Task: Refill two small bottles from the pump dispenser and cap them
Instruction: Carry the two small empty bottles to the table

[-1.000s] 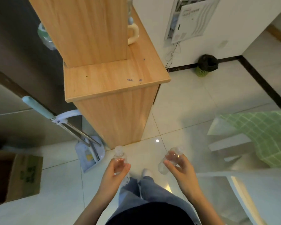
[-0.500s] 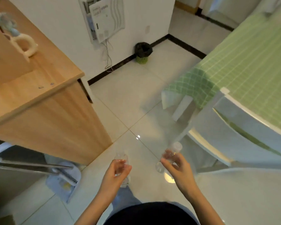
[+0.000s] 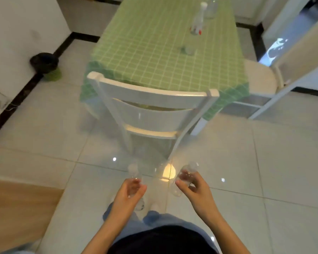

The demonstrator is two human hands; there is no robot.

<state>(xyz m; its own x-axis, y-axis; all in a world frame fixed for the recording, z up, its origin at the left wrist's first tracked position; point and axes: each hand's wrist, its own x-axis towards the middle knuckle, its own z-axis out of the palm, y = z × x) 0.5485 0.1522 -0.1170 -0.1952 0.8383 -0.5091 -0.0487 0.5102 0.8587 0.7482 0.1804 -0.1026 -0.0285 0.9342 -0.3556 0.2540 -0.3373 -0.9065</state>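
My left hand (image 3: 128, 197) grips a small clear bottle (image 3: 133, 171), held upright over the floor, its cap end above my fingers. My right hand (image 3: 194, 189) grips a second small clear bottle (image 3: 190, 168), tilted with its top up and to the right. Both hands are low in the view, in front of my legs. Far ahead on the green checked table (image 3: 154, 57) stands a white pump dispenser (image 3: 197, 21) with red marks, blurred. A clear bottle (image 3: 210, 8) stands behind it and a small clear container (image 3: 188, 48) in front of it.
A white chair (image 3: 151, 107) stands between me and the table's near end, its back toward me. Another white chair (image 3: 261, 79) is at the table's right side. A black and green bin (image 3: 46, 66) sits by the left wall. A wooden cabinet edge (image 3: 17, 204) is at lower left.
My view has swung right from the wooden cabinet to face the table and chair. Both hands keep the same hold on the bottles.
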